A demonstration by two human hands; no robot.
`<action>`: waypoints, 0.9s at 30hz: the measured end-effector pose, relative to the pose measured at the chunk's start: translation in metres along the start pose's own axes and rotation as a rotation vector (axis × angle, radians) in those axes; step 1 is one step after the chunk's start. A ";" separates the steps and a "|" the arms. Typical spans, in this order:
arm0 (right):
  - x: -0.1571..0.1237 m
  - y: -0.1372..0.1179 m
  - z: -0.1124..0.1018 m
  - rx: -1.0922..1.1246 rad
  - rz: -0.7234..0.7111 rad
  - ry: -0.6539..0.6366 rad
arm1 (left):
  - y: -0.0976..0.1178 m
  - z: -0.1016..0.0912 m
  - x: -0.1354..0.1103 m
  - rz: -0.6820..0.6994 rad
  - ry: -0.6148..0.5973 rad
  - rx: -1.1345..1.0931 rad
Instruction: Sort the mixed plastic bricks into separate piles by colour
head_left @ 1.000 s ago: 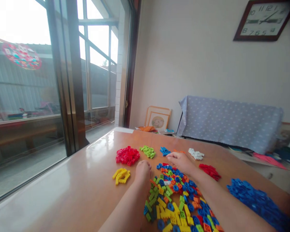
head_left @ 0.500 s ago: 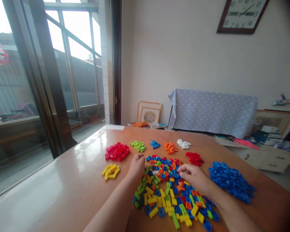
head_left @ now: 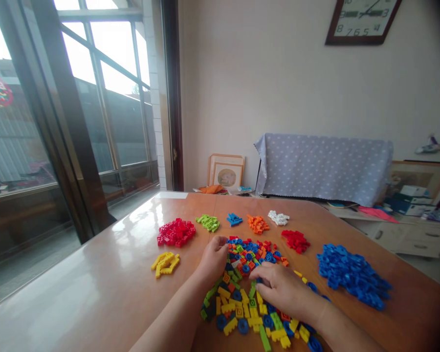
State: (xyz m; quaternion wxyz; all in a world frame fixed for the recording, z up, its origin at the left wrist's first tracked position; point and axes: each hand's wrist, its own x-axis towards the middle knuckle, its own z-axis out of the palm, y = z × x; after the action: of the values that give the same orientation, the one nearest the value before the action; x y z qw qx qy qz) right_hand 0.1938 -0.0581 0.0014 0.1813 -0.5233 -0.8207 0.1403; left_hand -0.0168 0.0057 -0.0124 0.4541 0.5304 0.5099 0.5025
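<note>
A mixed pile of small coloured bricks (head_left: 247,274) lies on the brown table (head_left: 113,288) in front of me. My left hand (head_left: 213,257) rests curled at the pile's left edge, fingertips touching bricks. My right hand (head_left: 280,288) lies palm down on the middle of the pile, fingers bent onto the pieces; what they pinch is hidden. Sorted heaps ring the pile: red (head_left: 176,232), yellow (head_left: 165,262), green (head_left: 209,222), small blue (head_left: 234,219), orange (head_left: 258,224), white (head_left: 278,217), a second red (head_left: 295,240) and a large blue heap (head_left: 352,274).
A tall window with dark frames (head_left: 77,137) runs along the left. Behind the table stand a cloth-covered object (head_left: 324,166), framed pictures (head_left: 225,173) on the floor and a cluttered low cabinet (head_left: 403,230). A clock (head_left: 363,19) hangs on the wall.
My right hand has drawn back from the far side of the pile onto its middle. The left hand has shifted slightly into the pile's edge. The view has swung right and steadied.
</note>
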 end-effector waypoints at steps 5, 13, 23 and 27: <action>0.002 0.008 0.001 -0.045 0.032 0.004 | 0.001 -0.001 -0.001 0.031 -0.022 0.013; 0.004 0.021 0.000 -0.085 0.135 0.056 | -0.010 -0.003 0.006 0.210 -0.095 0.278; 0.005 0.031 -0.007 -0.063 0.227 0.118 | -0.003 -0.005 -0.003 0.264 -0.185 0.628; 0.004 0.033 -0.008 -0.046 0.225 0.128 | 0.002 -0.005 -0.006 0.302 -0.233 0.713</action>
State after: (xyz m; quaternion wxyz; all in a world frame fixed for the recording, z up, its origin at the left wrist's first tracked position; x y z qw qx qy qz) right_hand 0.2223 -0.0401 -0.0045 0.2046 -0.6240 -0.7465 0.1072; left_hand -0.0210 -0.0011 -0.0100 0.2175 0.7769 0.5138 0.2919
